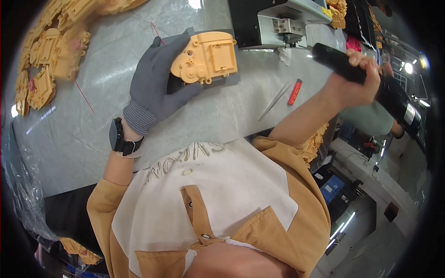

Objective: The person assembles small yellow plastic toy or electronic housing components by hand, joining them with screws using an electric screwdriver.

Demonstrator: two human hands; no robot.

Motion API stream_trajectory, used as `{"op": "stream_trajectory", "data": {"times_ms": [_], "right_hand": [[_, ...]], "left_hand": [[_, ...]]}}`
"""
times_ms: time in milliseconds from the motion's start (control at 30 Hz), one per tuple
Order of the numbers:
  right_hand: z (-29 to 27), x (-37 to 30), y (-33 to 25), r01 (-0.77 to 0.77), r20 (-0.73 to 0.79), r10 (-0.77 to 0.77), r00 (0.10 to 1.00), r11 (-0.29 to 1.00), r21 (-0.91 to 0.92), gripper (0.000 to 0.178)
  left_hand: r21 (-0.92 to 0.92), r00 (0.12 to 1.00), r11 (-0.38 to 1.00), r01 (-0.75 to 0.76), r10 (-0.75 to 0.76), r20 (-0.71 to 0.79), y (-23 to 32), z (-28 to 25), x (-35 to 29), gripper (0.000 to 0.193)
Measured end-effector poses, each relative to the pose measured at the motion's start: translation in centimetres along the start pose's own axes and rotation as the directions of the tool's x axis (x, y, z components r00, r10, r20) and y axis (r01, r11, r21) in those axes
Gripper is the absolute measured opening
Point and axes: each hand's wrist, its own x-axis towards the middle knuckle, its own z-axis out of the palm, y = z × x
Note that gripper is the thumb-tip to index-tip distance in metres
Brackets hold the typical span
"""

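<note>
In a grey knit glove, my left hand (155,81) curls round the left side of an orange plastic housing (218,51), thumb below and fingers above. The housing rests on a dark grey block (230,79) on the table; a rectangular recess and round bosses show on its face. My bare right hand (361,76) grips a black electric screwdriver (338,59) by its body, raised at the right and apart from the housing. No bit can be made out at the screwdriver's end. Tweezers (274,103) and a small red stick-like thing (295,92) lie between my hands.
Many orange housings (55,51) are heaped at the left, with thin red wires among them. A black machine with a metal bracket (289,28) stands at the back. More orange parts (317,146) sit beyond the table's edge at the right. Clear plastic sheeting (25,185) hangs at the left.
</note>
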Motion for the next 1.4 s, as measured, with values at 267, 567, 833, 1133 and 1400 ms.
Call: {"op": "stream_trajectory", "data": {"times_ms": [267,567,833,1133,1400], "right_hand": [[2.4,-1.4,0.5,-0.063,0.129,0.06,0.99,0.998,0.015,0.042],[3.4,-7.6,-4.3,-0.199,0.412,0.11,0.905,0.963,0.179,0.048],[6.8,-8.7,-3.6,-0.332,0.493,0.209,0.845,0.927,0.175,0.033],[8.9,-8.0,-2.9,-0.312,0.531,0.179,0.828,0.934,0.172,0.032],[11.4,-7.9,0.0,-0.176,0.495,0.142,0.858,0.984,0.024,0.033]], "left_hand": [[0.017,0.994,0.996,0.088,-0.089,0.068,0.2,-0.1,-0.2,0.078],[-0.293,0.976,0.94,0.172,-0.203,-0.077,-1.1,0.3,-1.2,0.043],[-0.278,0.981,0.945,0.171,-0.189,-0.04,-1.3,0.2,-1.3,0.039],[-0.268,0.981,0.945,0.185,-0.192,-0.001,-0.9,0.1,-1.3,0.039],[-0.394,0.956,0.872,0.29,-0.284,0.076,-0.4,-0.2,-1.5,0.047]]}}
